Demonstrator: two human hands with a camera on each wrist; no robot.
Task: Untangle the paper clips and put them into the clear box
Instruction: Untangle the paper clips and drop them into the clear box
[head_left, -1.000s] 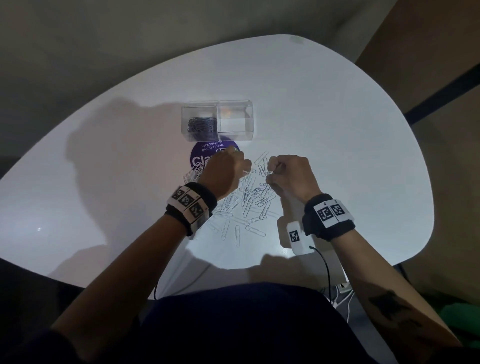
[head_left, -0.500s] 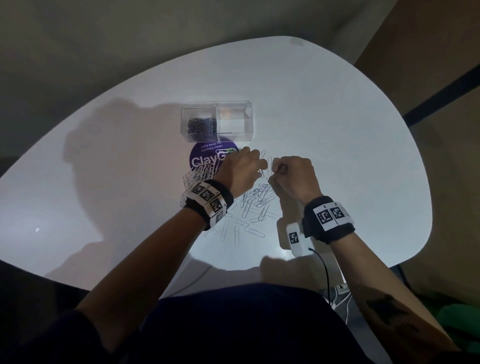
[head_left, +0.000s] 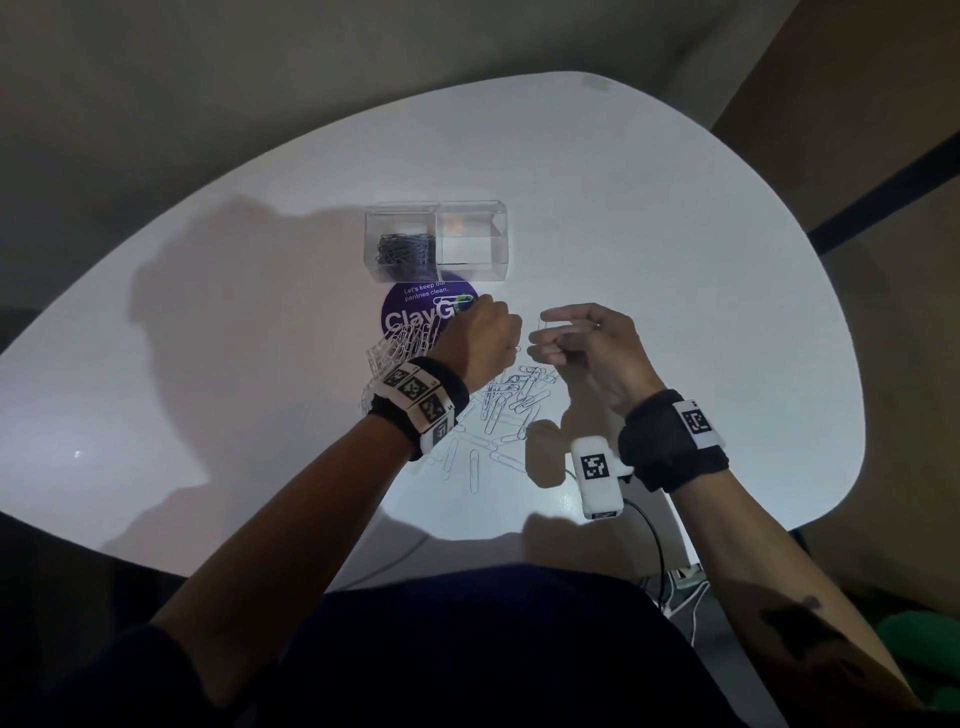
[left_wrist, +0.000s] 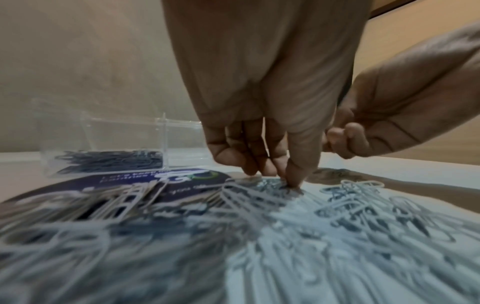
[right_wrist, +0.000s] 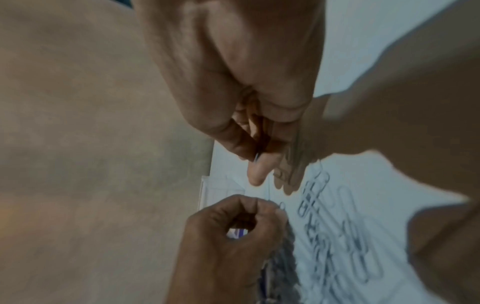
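Note:
The clear box (head_left: 470, 275) stands at mid-table; its left compartment holds dark paper clips (head_left: 405, 252), its right one looks bare. Loose silver clips (head_left: 511, 405) lie between my hands, and a tangled bunch (head_left: 400, 348) lies on the purple sticker. My left hand (head_left: 511, 345) is curled, fingertips down; in the left wrist view its fingertips (left_wrist: 293, 183) pinch clips in the pile. My right hand (head_left: 543, 332) is raised a little, and thumb and fingers pinch one thin clip (right_wrist: 257, 158).
A round purple sticker (head_left: 410, 317) lies just in front of the box. A white marker-tagged device (head_left: 596, 475) with a black cable (head_left: 657, 545) hangs by my right wrist near the table's front edge (head_left: 311, 566). Bare white tabletop (head_left: 675, 260) spreads right.
My hands have drawn apart. The right hand lifted and turned with a clip in its pinch. The left hand slid forward onto the sticker's edge.

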